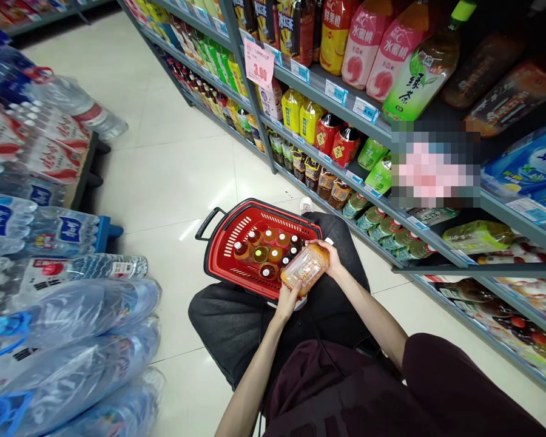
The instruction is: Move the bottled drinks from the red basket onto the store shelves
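Observation:
Between my two hands lies a drink bottle (306,267) with orange-brown contents and a clear printed wrap, tilted over the near right edge of a red shopping basket (218,258). My left hand (289,296) grips its lower left end, thumb on top. Around its upper right end my right hand (331,258) is closed. Inside the basket stand several capped bottles (258,255), dark, amber and green, seen from above. The held bottle and my hands hide part of the basket's right side.
Shelves of bottled drinks (341,145) run along the right, with a pink price tag (259,64). Wrapped water packs (50,227) and large water bottles (82,315) are stacked on the left. Pale tiled floor (164,176) lies between. A black basket handle (210,222) sticks out left.

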Demonstrator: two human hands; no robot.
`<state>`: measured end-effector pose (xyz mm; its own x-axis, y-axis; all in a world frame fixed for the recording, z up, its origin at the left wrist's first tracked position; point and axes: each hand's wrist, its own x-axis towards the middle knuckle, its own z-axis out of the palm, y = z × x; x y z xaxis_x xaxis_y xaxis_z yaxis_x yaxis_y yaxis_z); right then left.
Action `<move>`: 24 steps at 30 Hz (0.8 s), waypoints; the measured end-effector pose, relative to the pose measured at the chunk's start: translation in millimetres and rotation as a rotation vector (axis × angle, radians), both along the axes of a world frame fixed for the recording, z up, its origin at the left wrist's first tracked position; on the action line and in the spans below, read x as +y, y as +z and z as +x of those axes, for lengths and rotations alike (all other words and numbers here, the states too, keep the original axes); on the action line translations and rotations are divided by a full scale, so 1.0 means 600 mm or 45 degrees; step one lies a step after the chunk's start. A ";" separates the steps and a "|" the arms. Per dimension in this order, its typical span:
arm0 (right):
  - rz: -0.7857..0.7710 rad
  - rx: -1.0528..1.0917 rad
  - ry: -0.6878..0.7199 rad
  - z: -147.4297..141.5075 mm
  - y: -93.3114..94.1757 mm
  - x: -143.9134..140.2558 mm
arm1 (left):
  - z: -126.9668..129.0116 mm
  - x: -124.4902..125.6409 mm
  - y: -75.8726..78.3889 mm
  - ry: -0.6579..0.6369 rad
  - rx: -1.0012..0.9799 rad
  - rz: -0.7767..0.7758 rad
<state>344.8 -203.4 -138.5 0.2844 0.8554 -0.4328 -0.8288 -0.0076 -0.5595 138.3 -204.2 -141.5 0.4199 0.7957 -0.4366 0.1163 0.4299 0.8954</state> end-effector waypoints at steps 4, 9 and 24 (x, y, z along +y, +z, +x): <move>-0.022 -0.024 -0.008 0.000 -0.004 0.001 | -0.001 0.002 -0.001 0.004 0.024 0.030; -0.036 -0.035 -0.010 0.000 -0.006 0.002 | -0.003 0.006 -0.007 0.002 0.059 0.080; -0.197 0.130 0.146 0.005 -0.016 0.003 | -0.022 0.007 -0.024 -0.159 0.287 1.288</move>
